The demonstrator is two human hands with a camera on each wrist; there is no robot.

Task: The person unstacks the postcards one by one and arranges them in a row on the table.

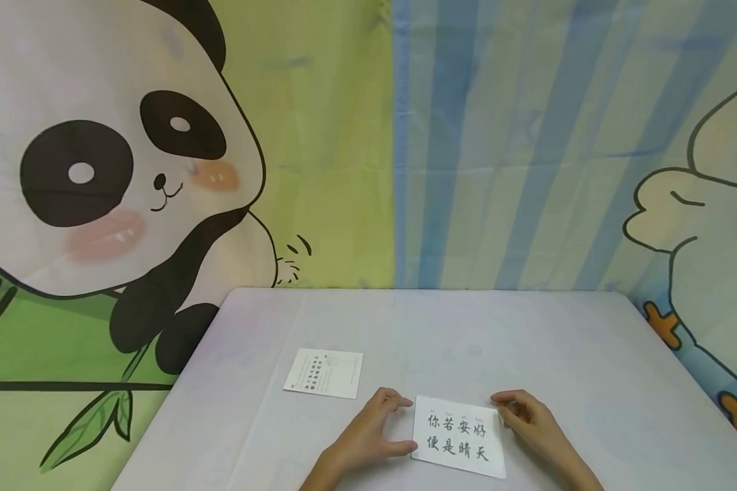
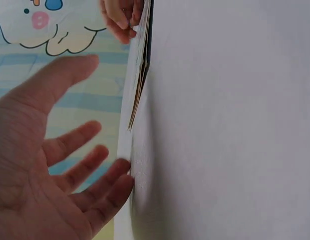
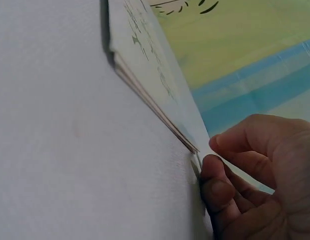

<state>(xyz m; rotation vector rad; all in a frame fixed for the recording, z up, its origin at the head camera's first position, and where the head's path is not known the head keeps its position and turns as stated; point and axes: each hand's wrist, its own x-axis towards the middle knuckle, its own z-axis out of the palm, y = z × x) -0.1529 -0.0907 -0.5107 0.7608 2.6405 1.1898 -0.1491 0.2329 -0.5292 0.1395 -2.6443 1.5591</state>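
A white booklet or stack of cards lies on the table, two rows of dark Chinese characters facing up. Thin layers show along its edge in the left wrist view. On its left side, my left hand has thumb and fingers spread, their tips at or close to the edge; its fingers look spread apart in the left wrist view. My right hand is by the upper right corner with loosely bent fingers. In the right wrist view, a gap shows between thumb and forefinger beside the corner; contact is unclear.
Farther back on the left lies another white card with printed characters, turned sideways. The white-covered table ends at a cloth backdrop with a cartoon panda and stripes.
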